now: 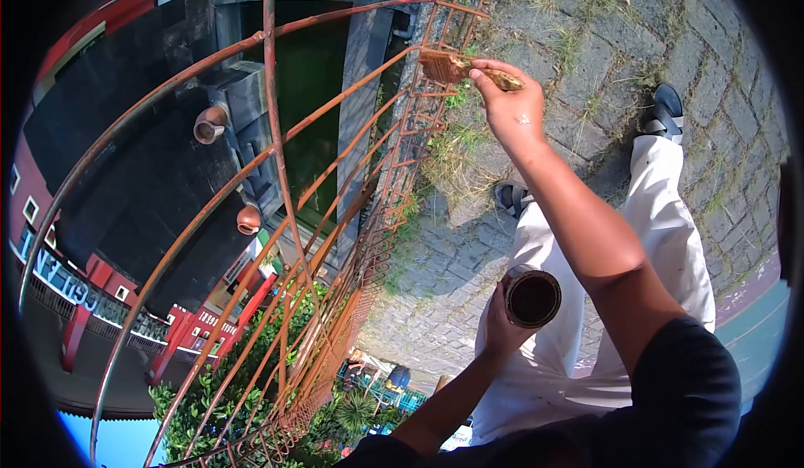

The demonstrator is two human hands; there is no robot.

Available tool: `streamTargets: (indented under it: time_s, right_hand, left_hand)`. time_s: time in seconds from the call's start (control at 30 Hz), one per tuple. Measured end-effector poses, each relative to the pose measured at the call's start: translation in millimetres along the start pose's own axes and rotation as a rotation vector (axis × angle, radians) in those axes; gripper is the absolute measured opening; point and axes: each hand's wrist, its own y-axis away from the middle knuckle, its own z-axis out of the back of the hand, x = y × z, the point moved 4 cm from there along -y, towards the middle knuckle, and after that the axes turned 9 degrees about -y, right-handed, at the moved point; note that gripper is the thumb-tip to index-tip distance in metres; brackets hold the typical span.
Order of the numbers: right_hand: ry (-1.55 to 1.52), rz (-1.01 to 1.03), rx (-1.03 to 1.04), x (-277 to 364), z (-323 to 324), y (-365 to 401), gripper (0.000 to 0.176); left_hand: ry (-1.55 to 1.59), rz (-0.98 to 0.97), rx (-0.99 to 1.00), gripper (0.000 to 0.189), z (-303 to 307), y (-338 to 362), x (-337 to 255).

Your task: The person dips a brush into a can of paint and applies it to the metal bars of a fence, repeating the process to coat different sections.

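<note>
My right hand (512, 108) is closed around the handle of a paintbrush (445, 66). Its wide, brown-stained bristles lie against a bar of the rusty-brown metal fence (270, 74), near the fence's lower edge. A pale spot shows on the back of that hand. Lower down, in front of my legs, my left hand (496, 321) grips an open round can (533, 299) from the side. Dark brown liquid, apparently paint, shows inside it; some of those fingers are hidden behind the can.
Stone paving (586, 125) with tufts of dry grass (452, 154) runs along the fence's foot. My sandalled feet (664, 108) stand on it. Beyond the bars are a dark pool (310, 116), clay pots (209, 125), a red building and green bushes (268, 334).
</note>
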Motion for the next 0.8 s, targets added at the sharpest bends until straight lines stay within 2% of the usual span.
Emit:
streamTargets:
  time_s: [0.1,0.2,0.3,0.33,0.37,0.43,0.53,0.63,0.77,0.8]
  right_hand:
    - [-0.254,-0.133,0.329,59,-19,44,0.019]
    - [-0.797,-0.330,0.658,93,-19,73,0.018]
    - [-0.397,-0.264,0.462,94,-26,69,0.018]
    - [-0.279,-0.152,0.348,82,-26,57,0.019]
    - [-0.321,-0.194,0.277,73,-20,52,0.019]
    - [-0.509,-0.163,0.380,86,-16,59,0.017]
    - [-0.447,-0.315,0.435,90,-26,72,0.017]
    - [-0.247,-0.090,0.216,86,-23,60,0.019]
    - [-0.471,0.166,0.543,144,-20,103,0.017]
    - [-0.441,0.149,0.557,147,-28,105,0.017]
  left_hand:
    - [-0.029,0.021,0.009,0.128,-2,4,4]
    - [-0.038,0.035,0.001,0.127,1,1,1]
    - [-0.002,0.031,-0.014,0.125,3,-2,-1]
    - [-0.016,0.033,-0.030,0.121,3,-3,-3]
    - [0.015,0.044,-0.012,0.120,4,-3,-5]
    - [0.075,0.060,0.020,0.118,3,-7,-2]
    - [0.060,0.088,-0.013,0.113,0,-3,2]
    - [0.040,0.060,-0.021,0.109,4,-7,-3]
    - [0.131,0.145,0.065,0.107,9,-12,-9]
    - [0.158,0.170,0.097,0.110,10,-14,-12]
